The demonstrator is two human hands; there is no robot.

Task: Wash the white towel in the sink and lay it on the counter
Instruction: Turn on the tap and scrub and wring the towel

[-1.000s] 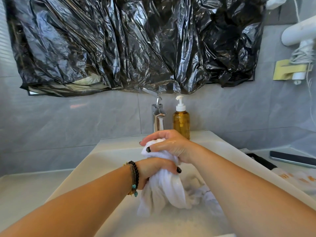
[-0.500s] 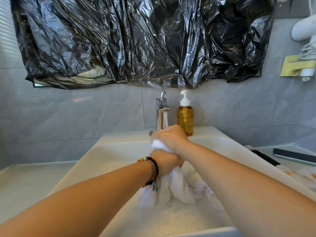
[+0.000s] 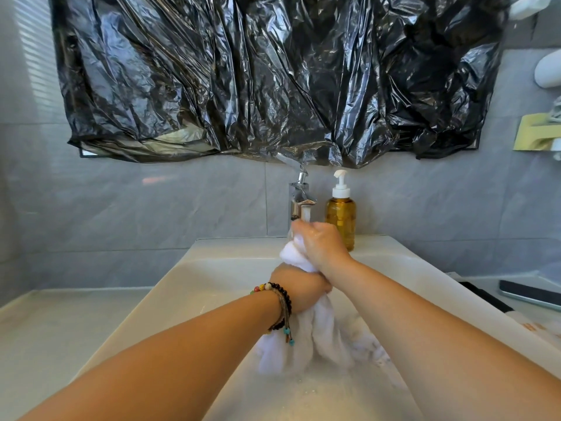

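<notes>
Black plastic sheet (image 3: 273,74) is hanging over the wall above a white sink (image 3: 170,296), where a person is wringing the towel (image 3: 306,338) under the running tap (image 3: 299,197). Both hands are clamped on it — the right hand (image 3: 321,244) high, the left hand (image 3: 300,288) below. Twisting the two opposite ways, low over the basin, should limit splashing. Beside the tap, a soap bottle (image 3: 340,218) is standing close to the right wrist; a phone (image 3: 529,296) is lying on the table — within splash range.
</notes>
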